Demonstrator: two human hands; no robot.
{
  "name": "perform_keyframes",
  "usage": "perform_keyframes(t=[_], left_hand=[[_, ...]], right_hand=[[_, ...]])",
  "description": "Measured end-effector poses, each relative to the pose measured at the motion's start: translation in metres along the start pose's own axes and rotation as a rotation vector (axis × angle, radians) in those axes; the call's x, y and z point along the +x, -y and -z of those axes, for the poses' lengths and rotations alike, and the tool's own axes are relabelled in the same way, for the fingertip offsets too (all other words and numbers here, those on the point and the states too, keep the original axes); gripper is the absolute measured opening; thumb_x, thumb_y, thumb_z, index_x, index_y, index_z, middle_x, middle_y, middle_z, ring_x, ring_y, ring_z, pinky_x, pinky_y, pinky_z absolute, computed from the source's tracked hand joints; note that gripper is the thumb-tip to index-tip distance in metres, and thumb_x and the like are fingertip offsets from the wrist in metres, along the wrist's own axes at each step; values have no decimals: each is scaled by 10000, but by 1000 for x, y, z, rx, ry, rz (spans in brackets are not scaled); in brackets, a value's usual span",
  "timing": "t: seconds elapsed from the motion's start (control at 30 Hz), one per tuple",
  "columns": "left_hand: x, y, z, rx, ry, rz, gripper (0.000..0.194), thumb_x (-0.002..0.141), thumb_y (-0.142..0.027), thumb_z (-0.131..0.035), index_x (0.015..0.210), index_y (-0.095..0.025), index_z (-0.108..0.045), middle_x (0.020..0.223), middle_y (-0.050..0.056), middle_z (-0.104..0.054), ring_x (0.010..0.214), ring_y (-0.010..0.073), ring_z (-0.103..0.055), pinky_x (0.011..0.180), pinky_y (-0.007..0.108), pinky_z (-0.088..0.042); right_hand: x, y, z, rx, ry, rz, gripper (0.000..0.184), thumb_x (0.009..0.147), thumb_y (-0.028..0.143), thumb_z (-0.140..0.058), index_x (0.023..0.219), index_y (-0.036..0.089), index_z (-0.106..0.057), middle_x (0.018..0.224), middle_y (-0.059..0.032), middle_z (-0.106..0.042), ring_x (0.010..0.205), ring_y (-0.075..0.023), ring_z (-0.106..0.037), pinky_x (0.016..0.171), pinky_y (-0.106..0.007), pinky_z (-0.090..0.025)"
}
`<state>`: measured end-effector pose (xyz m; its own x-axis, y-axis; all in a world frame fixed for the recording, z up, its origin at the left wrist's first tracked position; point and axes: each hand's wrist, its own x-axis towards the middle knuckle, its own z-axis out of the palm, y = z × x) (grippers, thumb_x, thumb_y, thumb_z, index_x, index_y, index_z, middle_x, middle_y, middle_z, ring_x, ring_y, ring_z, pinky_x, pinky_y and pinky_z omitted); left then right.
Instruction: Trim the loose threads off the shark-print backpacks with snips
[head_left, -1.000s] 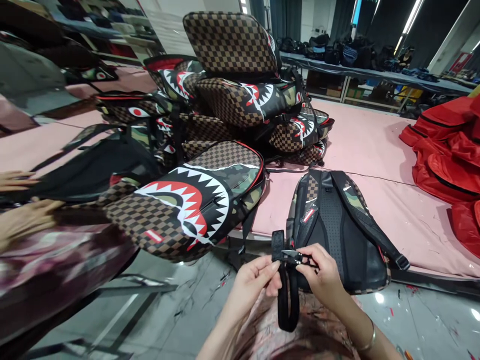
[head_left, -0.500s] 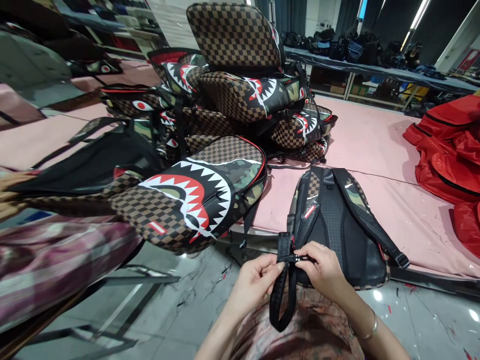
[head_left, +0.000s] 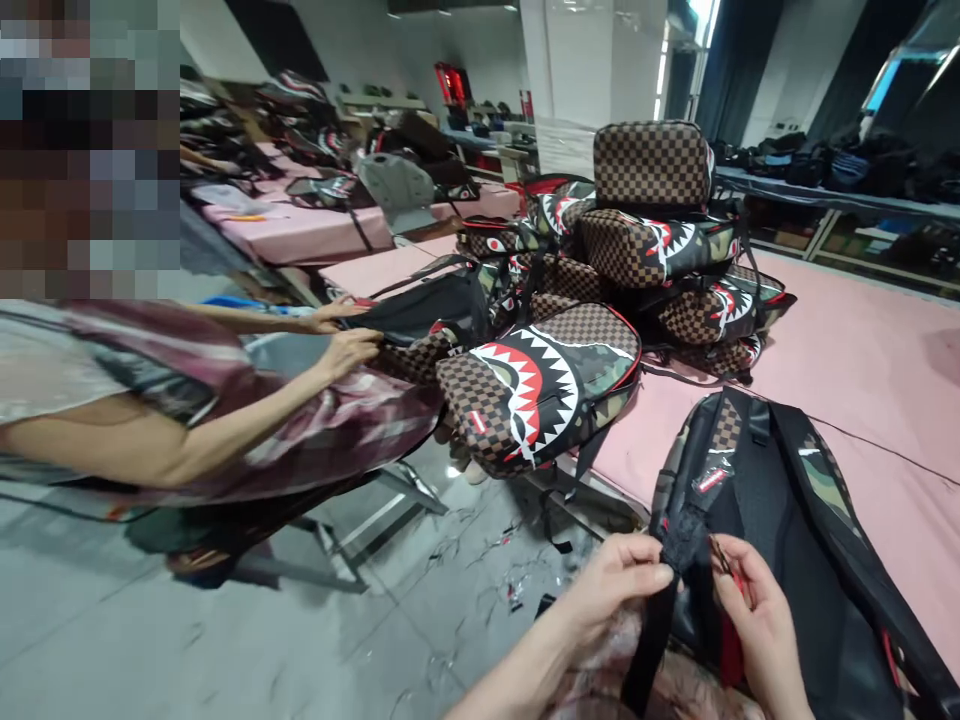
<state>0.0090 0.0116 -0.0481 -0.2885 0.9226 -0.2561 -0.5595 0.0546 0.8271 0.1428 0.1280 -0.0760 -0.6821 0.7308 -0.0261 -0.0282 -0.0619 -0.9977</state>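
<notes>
A black padded backpack (head_left: 780, 540) lies back side up at the table's near edge, its checkered and camouflage shoulder straps showing. My left hand (head_left: 626, 580) pinches a black strap (head_left: 651, 640) at the bag's left side, where a fuzzy black patch sits by my fingertips. The strap hangs down below the hand. Just to the right, my right hand (head_left: 757, 605) is closed on a small slim dark-and-red item (head_left: 726, 562), too blurred to name. A red strip (head_left: 731, 655) shows beneath that hand.
A shark-mouth backpack (head_left: 540, 390) overhangs the pink table (head_left: 855, 330) to the left, before a pile of similar bags (head_left: 652, 240). At far left, a seated co-worker's hands (head_left: 349, 345) hold another bag (head_left: 427, 310). Scraps litter the floor (head_left: 450, 610).
My view has swung left, so the bags appear farther right and the co-worker shows more fully. My right hand has come off the strap end; the strap loop now hangs differently.
</notes>
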Motion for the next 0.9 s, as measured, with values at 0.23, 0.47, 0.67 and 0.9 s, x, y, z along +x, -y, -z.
perform_keyframes(t=[0.23,0.47,0.67,0.9], left_hand=[[0,14,-16,-162,81,141,319,669,-432,-656,736,-124,-604,652,9,-553,448,60,-441,449,187,-333],[2,17,-7,80,-294,59,315,662,-388,-670,829,-122,-659,676,58,-667,607,151,-594,577,232,-453],[3,14,0,-59,-376,57,383,612,-400,-716,855,-107,-679,759,106,-699,602,168,-619,599,269,-487],[7,12,-2,-60,-380,50,363,606,-388,-720,854,-125,-688,704,67,-695,577,152,-610,579,249,-487]], right_hand=[[6,-9,-19,235,-77,-245,353,656,427,-711,648,177,-461,458,89,-373,356,-45,-322,359,-165,-250],[22,-1,-26,-26,-74,-93,267,700,384,-636,685,168,-481,538,60,-424,468,-71,-398,446,-187,-333],[10,2,-15,-558,-178,260,147,832,236,-474,933,178,-564,847,-49,-602,779,-162,-552,709,-288,-430],[2,4,-6,-861,-57,483,160,880,199,-426,921,169,-577,820,-65,-613,778,-178,-557,717,-315,-423]])
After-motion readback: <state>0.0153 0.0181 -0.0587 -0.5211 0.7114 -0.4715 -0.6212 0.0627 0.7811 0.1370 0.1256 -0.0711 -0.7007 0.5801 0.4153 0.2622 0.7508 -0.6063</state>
